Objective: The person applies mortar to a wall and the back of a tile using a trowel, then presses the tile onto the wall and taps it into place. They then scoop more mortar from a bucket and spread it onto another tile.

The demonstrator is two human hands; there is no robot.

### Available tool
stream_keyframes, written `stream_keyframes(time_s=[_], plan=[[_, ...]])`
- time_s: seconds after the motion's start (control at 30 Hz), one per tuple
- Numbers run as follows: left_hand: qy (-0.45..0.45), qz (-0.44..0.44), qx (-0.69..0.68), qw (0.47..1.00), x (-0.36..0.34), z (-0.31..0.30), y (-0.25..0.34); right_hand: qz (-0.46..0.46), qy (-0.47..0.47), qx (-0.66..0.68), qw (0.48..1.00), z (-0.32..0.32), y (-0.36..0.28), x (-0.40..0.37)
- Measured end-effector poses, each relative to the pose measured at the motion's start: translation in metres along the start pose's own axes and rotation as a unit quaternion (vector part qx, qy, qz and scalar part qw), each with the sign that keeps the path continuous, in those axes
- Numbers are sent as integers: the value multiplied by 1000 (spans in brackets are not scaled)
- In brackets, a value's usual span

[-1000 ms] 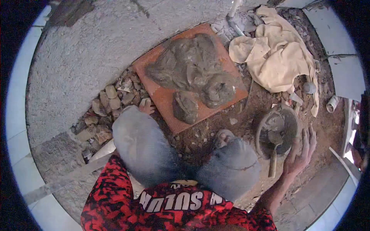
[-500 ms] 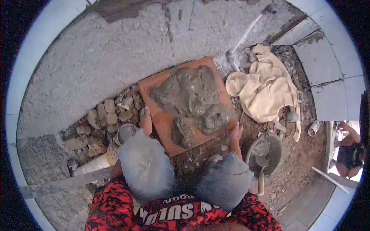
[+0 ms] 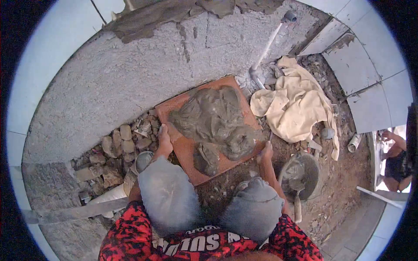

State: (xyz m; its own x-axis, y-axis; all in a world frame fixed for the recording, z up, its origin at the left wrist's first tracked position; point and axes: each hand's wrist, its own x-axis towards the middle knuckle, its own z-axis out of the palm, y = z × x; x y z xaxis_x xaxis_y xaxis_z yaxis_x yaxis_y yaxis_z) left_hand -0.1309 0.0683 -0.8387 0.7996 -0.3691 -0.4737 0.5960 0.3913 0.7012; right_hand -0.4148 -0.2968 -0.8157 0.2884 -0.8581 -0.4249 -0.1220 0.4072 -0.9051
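Observation:
Both of my hands hold a reddish-brown tile [image 3: 186,148] by opposite edges, in front of my knees. Thick wet grey mortar [image 3: 211,117] lies heaped on its upper face, with a smaller smear near the front corner. My left hand [image 3: 164,141] grips the left edge, fingers partly hidden under it. At the right front corner, my right hand [image 3: 266,153] is closed on the tile. Close to my right forearm stands a bucket [image 3: 317,176] with mortar inside, and a trowel [image 3: 297,204] rests in it, handle toward me.
A rough plastered wall [image 3: 109,82] rises ahead, with a white pipe [image 3: 271,45] along it. A beige cloth [image 3: 300,106] lies on the rubble at right. Broken bricks [image 3: 116,141] are piled at left. Another person [image 3: 396,163] is at far right.
My view has tilted up slightly, so more of the wall's top shows. The tile remains between my hands, and my forearms reach a little farther forward.

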Motion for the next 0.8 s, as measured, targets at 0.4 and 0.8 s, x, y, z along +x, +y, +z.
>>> stream_keyframes(time_s=[0.4,0.8], plan=[[44,16,-50,998,-24,21,9,-11,77,-22,997,-15,-16,-28],[73,12,-44,996,-21,6,0,-62,79,-29,995,-15,-56,-73]])
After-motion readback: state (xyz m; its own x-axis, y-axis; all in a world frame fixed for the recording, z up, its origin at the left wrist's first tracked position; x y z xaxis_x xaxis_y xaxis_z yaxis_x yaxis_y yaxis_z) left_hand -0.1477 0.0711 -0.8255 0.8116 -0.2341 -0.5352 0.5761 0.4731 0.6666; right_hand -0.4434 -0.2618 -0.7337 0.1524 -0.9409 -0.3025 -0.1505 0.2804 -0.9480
